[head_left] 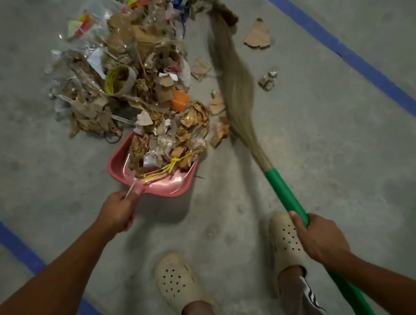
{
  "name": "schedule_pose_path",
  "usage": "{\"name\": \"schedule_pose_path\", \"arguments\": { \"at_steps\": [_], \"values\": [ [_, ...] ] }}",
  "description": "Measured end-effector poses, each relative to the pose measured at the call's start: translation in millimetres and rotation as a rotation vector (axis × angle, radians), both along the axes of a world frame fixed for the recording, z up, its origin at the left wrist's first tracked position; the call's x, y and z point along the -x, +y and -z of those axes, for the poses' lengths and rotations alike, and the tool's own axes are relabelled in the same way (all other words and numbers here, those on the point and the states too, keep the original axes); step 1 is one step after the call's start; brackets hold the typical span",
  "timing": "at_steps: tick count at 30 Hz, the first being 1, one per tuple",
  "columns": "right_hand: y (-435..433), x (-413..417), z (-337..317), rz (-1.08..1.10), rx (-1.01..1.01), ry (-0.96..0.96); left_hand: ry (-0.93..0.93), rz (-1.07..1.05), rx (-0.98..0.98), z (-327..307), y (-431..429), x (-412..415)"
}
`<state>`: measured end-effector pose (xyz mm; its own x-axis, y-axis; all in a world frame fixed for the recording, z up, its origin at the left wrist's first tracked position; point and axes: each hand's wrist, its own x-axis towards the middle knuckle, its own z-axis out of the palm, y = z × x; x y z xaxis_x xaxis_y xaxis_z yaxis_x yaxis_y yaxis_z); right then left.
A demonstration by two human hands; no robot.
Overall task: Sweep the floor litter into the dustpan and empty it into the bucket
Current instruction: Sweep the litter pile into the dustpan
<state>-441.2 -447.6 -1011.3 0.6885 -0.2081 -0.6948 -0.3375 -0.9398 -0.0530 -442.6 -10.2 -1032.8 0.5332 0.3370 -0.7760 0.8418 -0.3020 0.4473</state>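
Observation:
A big litter pile (130,61) of cardboard scraps, plastic wrap and paper lies on the grey floor ahead. A pink dustpan (170,184) sits at its near edge, its mouth full of scraps and yellow string. My left hand (117,211) grips the dustpan's handle. My right hand (318,238) grips the green handle of a grass broom (237,91), whose blurred bristles lie just right of the pile. No bucket is in view.
Loose cardboard bits (257,35) and a crumpled wad (268,79) lie right of the broom. Blue tape lines (347,52) cross the floor at right, and another blue line (11,240) at left. My feet in beige clogs (176,278) stand at the bottom.

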Motion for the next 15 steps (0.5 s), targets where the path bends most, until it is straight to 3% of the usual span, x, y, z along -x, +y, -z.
{"name": "schedule_pose_path", "arguments": {
  "at_steps": [6, 11, 15],
  "values": [
    [45.7, -13.2, -6.9, -0.150, -0.101, -0.034, -0.028, -0.051, 0.028, 3.1, -29.5, -12.8],
    [40.2, -36.1, -27.3, -0.036, -0.108, -0.180, -0.074, -0.122, 0.000, -14.0, -13.2, 6.9],
    [54.0, -87.4, -25.2, 0.046, -0.098, -0.178, -0.099, -0.186, -0.066, -24.2, 14.8, 20.6]
  ]
}}
